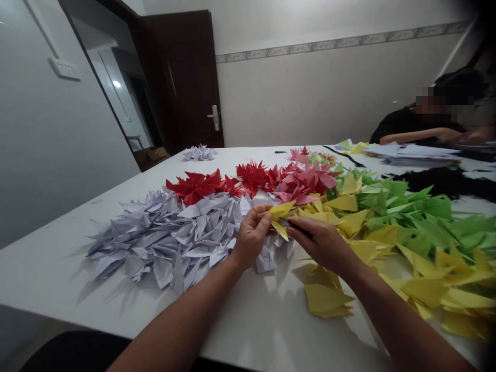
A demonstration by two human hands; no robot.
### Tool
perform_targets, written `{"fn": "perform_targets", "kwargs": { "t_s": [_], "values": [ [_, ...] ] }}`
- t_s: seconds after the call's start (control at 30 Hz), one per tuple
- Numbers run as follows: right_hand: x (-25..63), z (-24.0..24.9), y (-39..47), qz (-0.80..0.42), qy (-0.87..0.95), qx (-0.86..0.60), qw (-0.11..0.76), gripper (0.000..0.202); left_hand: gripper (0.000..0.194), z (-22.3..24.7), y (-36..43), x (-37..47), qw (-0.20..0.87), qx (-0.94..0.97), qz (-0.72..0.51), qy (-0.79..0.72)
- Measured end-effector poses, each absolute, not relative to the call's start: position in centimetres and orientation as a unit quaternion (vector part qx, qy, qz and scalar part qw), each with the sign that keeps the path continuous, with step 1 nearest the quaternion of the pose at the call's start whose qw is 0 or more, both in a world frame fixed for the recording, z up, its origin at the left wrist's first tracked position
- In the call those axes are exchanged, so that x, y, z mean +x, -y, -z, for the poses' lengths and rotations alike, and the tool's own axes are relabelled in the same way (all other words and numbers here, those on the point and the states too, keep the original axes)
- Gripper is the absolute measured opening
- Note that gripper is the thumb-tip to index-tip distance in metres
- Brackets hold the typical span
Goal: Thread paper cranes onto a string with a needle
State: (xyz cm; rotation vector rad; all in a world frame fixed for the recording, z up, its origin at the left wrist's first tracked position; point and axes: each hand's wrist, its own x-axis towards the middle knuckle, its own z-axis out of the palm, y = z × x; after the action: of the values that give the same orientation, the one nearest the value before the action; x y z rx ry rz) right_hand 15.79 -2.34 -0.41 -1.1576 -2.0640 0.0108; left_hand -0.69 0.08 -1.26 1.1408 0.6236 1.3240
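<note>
My left hand pinches a folded yellow paper piece between thumb and fingers, above the middle of the table. From the right, my right hand is closed around a slim dark tool, whose tip meets the yellow piece. Behind and left of my left hand spreads a large heap of white folded papers. More yellow folded papers lie to the right, under and beyond my right forearm. Red papers and pink papers are heaped farther back.
Green folded papers lie at the right, near a black bundle. A person leans on the far right side behind stacked sheets. A small white pile sits at the back left of the white table.
</note>
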Motion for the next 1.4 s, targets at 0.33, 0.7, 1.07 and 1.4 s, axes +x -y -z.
{"fn": "perform_targets", "kwargs": {
  "t_s": [0.33,0.7,1.07,1.4],
  "values": [
    [15.8,0.5,2.3,0.006,0.818,-0.447,0.362,0.020,0.042,1.2,-0.1,-0.7,0.590,0.517,-0.558,-0.272],
    [15.6,0.6,2.3,0.009,0.801,-0.437,0.409,0.024,0.030,0.4,-0.4,-0.8,0.667,0.394,-0.582,-0.249],
    [15.3,0.6,2.5,-0.005,0.797,-0.433,0.420,0.021,0.012,-0.5,-0.3,-1.7,0.773,0.258,-0.531,-0.232],
    [16.1,0.0,2.2,-0.013,0.718,-0.470,0.513,0.028,0.023,-0.1,-0.6,-1.6,0.731,0.326,-0.549,-0.240]
  ]
}}
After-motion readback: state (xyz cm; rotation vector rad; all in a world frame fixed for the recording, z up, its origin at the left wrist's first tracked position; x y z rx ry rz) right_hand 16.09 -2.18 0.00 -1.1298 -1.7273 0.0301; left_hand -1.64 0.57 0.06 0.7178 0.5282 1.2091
